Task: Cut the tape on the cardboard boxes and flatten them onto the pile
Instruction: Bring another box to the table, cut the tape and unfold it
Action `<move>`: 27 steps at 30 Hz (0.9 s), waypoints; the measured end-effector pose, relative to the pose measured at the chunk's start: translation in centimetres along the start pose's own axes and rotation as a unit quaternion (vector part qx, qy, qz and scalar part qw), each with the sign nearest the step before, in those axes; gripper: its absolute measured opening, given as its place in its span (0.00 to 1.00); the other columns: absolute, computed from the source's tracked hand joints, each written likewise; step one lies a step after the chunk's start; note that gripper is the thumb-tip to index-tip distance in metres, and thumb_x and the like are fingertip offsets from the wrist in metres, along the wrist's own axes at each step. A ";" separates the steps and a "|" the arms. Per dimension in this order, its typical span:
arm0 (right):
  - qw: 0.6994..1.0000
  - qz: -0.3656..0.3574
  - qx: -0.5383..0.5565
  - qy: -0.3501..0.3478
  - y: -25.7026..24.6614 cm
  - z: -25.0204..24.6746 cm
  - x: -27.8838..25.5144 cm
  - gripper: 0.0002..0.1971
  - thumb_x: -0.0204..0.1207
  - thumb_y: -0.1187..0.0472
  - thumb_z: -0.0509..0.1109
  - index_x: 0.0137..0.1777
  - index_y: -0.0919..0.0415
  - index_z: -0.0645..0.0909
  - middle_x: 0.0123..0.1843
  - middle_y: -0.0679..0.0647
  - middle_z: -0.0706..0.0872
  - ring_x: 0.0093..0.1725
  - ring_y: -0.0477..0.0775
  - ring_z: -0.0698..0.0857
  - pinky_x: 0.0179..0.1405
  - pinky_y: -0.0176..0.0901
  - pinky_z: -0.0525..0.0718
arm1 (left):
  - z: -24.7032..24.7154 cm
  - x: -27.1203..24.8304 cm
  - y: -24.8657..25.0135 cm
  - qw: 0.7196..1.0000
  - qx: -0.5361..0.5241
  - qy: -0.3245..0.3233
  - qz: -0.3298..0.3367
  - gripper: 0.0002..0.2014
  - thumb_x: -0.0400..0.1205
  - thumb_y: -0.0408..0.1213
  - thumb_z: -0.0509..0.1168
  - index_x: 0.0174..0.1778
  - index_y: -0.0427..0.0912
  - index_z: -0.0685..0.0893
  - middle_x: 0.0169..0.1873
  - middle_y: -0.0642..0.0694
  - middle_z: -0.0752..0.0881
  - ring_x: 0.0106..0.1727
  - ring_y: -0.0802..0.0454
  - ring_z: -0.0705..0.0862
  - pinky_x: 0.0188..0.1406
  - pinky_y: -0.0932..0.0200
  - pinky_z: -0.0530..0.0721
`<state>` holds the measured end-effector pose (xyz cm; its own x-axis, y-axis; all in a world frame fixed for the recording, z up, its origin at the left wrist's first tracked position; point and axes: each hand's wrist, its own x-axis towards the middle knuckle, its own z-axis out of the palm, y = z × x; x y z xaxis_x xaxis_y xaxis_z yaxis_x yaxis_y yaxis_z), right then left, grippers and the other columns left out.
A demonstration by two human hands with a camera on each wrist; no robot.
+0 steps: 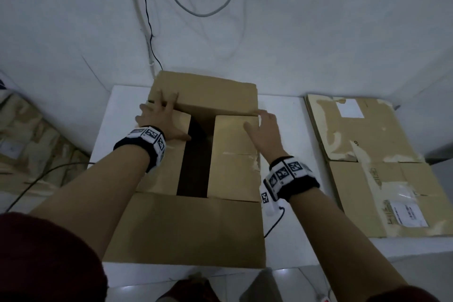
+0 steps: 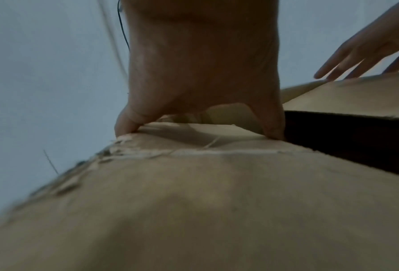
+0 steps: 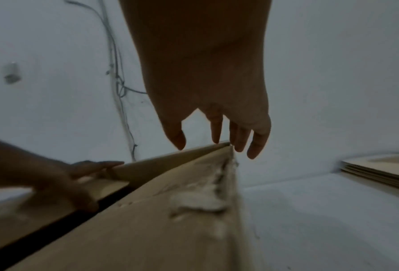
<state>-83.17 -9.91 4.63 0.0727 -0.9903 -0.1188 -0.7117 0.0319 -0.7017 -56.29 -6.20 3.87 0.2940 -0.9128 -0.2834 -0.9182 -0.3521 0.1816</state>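
An open cardboard box (image 1: 232,144) stands on the white table (image 1: 289,110). Its near flap (image 1: 191,228) and far flap (image 1: 210,93) are folded outward. The two inner flaps lie level, with a dark gap (image 1: 196,159) between them. My left hand (image 1: 161,115) rests with spread fingers on the left inner flap and the far flap's edge. In the left wrist view the left hand (image 2: 200,73) presses on that flap (image 2: 216,201). My right hand (image 1: 266,127) touches the far right corner with straight fingers. The right wrist view shows the right hand's fingertips (image 3: 216,139) at the torn corner (image 3: 228,165).
A pile of flattened boxes (image 1: 367,154) lies to the right of the table; its edge (image 3: 384,170) shows in the right wrist view. More taped cardboard (image 1: 29,142) sits at the left. Cables (image 1: 147,32) hang on the white wall behind. A black cable (image 1: 277,220) lies by the box.
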 end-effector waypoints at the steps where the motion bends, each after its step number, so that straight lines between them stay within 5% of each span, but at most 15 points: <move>1: 0.999 -0.007 -0.042 -0.029 -0.6 0.7 0.3 0.34 0.76 0.49 0.72 0.80 0.56 0.66 0.77 0.59 0.64 0.73 0.61 0.71 0.72 0.55 0.74 | -0.1 0.0 0.0 1.000 -0.007 0.003 0.001 0.64 0.56 0.70 0.75 0.81 0.66 0.41 0.83 0.50 0.39 0.78 0.26 0.55 0.68 0.26 0.68; 5: 0.984 0.020 -0.168 -0.051 -2.8 2.7 0.5 0.59 0.60 0.34 0.81 0.82 0.60 0.53 0.80 0.63 0.55 0.78 0.68 0.64 0.72 0.66 0.72 | -1.1 -0.1 0.1 0.998 -0.057 -0.011 -0.012 0.55 0.59 0.68 0.75 0.80 0.63 0.54 0.81 0.49 0.50 0.75 0.28 0.59 0.68 0.29 0.69; 8: 0.968 0.062 -0.226 -0.085 -3.4 3.9 0.1 0.78 0.45 0.25 0.81 0.85 0.60 0.39 0.85 0.68 0.39 0.85 0.72 0.46 0.77 0.77 0.58 | -2.0 -0.7 -0.1 0.994 -0.100 -0.037 -0.005 0.51 0.65 0.68 0.72 0.81 0.60 0.55 0.83 0.50 0.50 0.77 0.29 0.57 0.71 0.31 0.65; 11: 0.951 0.079 -0.282 -0.096 -3.7 4.7 -0.2 0.82 0.46 0.25 0.81 0.84 0.61 0.28 0.84 0.68 0.28 0.85 0.71 0.35 0.77 0.79 0.48 | -2.8 -1.1 -1.1 0.983 -0.171 -0.068 0.010 0.54 0.59 0.70 0.64 0.82 0.58 0.53 0.83 0.51 0.49 0.79 0.31 0.56 0.74 0.35 0.63; 13: 0.957 0.074 -0.261 -0.102 -3.9 4.3 -0.1 0.78 0.52 0.25 0.79 0.84 0.61 0.29 0.84 0.68 0.28 0.85 0.70 0.35 0.79 0.76 0.47 | -3.9 -1.9 -1.8 0.957 -0.276 -0.082 0.024 0.55 0.60 0.69 0.63 0.83 0.55 0.52 0.83 0.48 0.53 0.80 0.34 0.58 0.76 0.40 0.61; 16: 0.980 0.057 -0.109 -0.153 -3.7 1.8 0.0 0.67 0.60 0.29 0.75 0.87 0.59 0.37 0.87 0.64 0.34 0.86 0.67 0.40 0.82 0.68 0.48 | -5.3 -3.9 -3.4 0.871 -0.482 -0.097 0.012 0.42 0.70 0.61 0.64 0.81 0.54 0.63 0.76 0.43 0.69 0.76 0.37 0.68 0.75 0.41 0.64; 18: 0.977 0.055 0.110 -0.172 -3.1 -1.3 -0.7 0.51 0.65 0.36 0.71 0.85 0.57 0.56 0.86 0.59 0.59 0.83 0.66 0.60 0.77 0.56 0.69 | -6.0 -5.5 -5.3 0.802 -0.588 -0.102 -0.020 0.34 0.69 0.66 0.64 0.69 0.54 0.79 0.67 0.43 0.80 0.68 0.37 0.76 0.70 0.41 0.72; 20: 0.947 0.048 0.278 -0.151 -1.8 -5.0 -2.0 0.18 0.80 0.46 0.64 0.65 0.54 0.79 0.59 0.50 0.88 0.59 0.59 0.83 0.51 0.43 0.85 | -6.7 -7.1 -8.0 0.773 -0.630 -0.064 -0.027 0.23 0.81 0.58 0.60 0.61 0.45 0.83 0.60 0.39 0.84 0.61 0.38 0.81 0.62 0.47 0.79; 22: 0.937 0.043 0.321 -0.130 0.1 -8.2 -3.2 0.14 0.87 0.52 0.57 0.58 0.58 0.82 0.47 0.52 0.91 0.44 0.53 0.88 0.44 0.46 0.86 | -7.6 -8.7 -10.7 0.812 -0.581 -0.005 -0.048 0.17 0.86 0.47 0.59 0.64 0.40 0.81 0.59 0.39 0.85 0.54 0.43 0.85 0.58 0.51 0.82; 24: 0.961 0.023 0.255 -0.102 2.7 -10.6 -3.9 0.18 0.84 0.53 0.63 0.69 0.61 0.78 0.58 0.59 0.88 0.48 0.53 0.89 0.45 0.49 0.86 | -7.9 -9.5 -13.1 0.897 -0.438 0.033 -0.056 0.19 0.84 0.42 0.65 0.70 0.39 0.78 0.61 0.40 0.83 0.52 0.46 0.85 0.57 0.52 0.82; 26: 0.990 0.010 0.120 -0.069 5.6 -11.4 -4.4 0.30 0.79 0.58 0.73 0.80 0.58 0.67 0.66 0.59 0.81 0.57 0.55 0.84 0.50 0.50 0.84 | -7.1 -10.2 -14.7 0.964 -0.255 0.000 -0.077 0.34 0.81 0.43 0.68 0.81 0.40 0.63 0.72 0.36 0.75 0.67 0.38 0.78 0.67 0.48 0.75; 27: 0.997 0.009 0.047 -0.054 6.7 -11.3 -5.1 0.38 0.76 0.61 0.77 0.83 0.57 0.62 0.69 0.58 0.77 0.63 0.56 0.80 0.55 0.52 0.81 | -6.2 -10.6 -15.2 0.976 -0.192 -0.023 -0.103 0.43 0.80 0.46 0.70 0.84 0.41 0.50 0.77 0.32 0.67 0.74 0.35 0.71 0.72 0.44 0.70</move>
<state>-96.15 -6.21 8.45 0.1393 -0.9693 -0.2024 -0.6456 0.0661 -0.7608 -43.83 7.58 9.96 0.4422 -0.8069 -0.3917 -0.6703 -0.5875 0.4534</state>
